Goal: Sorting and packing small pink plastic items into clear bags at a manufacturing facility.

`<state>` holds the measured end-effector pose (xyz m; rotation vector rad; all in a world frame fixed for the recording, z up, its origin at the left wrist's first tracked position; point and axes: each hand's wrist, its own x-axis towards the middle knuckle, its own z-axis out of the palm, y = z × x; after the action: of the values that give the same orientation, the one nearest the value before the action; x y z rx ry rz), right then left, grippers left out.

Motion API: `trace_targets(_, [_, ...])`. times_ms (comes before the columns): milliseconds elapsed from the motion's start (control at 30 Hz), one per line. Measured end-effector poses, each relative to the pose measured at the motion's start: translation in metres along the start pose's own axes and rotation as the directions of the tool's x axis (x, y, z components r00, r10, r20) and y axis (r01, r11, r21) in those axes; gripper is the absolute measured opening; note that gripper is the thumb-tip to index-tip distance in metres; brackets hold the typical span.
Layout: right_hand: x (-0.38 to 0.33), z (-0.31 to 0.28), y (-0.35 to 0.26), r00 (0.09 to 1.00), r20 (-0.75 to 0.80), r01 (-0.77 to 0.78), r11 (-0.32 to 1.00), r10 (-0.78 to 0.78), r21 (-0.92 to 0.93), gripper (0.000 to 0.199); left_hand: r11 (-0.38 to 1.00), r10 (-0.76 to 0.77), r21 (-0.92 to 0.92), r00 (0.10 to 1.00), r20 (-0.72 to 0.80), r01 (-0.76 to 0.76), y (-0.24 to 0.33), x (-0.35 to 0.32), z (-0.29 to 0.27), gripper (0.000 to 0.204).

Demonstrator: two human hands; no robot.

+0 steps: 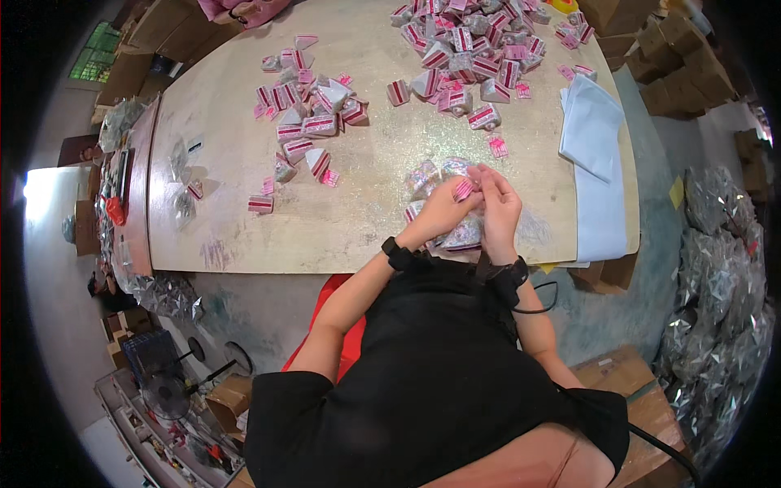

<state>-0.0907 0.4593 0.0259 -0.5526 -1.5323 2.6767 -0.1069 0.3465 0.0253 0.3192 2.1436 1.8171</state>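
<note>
Close together at the table's near edge, both my hands are raised over a small group of glittery packs. My left hand [443,210] pinches a small pink printed tag [464,190] between thumb and fingers. Beside it, my right hand [500,207] has its thumb and fingertips pressed together by the tag's edge; what lies in that pinch is too small to make out. Under and around my hands sit glittery wedge-shaped pieces [424,180], partly hidden by my hands and wrists. A loose pink tag [498,147] lies just beyond my right hand.
On the wooden table [220,220], a big heap of white-and-pink cake-slice-shaped pieces [468,53] lies at the far right. A smaller heap [309,114] lies left of centre. White sheets [598,187] cover the right edge. Clear bags of silvery pieces [716,293] stand on the right.
</note>
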Motion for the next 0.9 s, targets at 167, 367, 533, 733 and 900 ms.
trace_targets(167, [0.001,0.003,0.002,0.995,0.094,0.051,0.989,-0.038,-0.141,0.027,0.971,-0.164,-0.184,0.984,-0.068,0.149,-0.012,0.002,-0.006,0.016])
trace_targets(367, [0.026,0.002,-0.005,0.999,0.016,0.031,0.987,-0.029,-0.161,0.031,0.959,-0.212,-0.199,0.977,-0.035,0.201,-0.011,-0.003,-0.011,0.019])
trace_targets(533, [0.050,0.003,-0.012,0.997,0.041,0.060,0.998,-0.060,0.012,0.031,0.983,-0.156,-0.104,0.986,-0.054,0.150,-0.015,0.001,-0.007,0.022])
trace_targets(733, [0.068,0.001,-0.018,0.998,0.069,-0.009,0.995,0.002,0.101,0.031,0.994,-0.111,-0.026,0.994,-0.014,0.110,-0.012,0.001,-0.011,0.020])
trace_targets(900, [0.078,0.001,-0.021,0.999,0.033,-0.015,0.986,0.010,0.165,0.028,0.993,-0.073,-0.092,0.994,0.079,0.080,-0.011,0.000,-0.011,0.020])
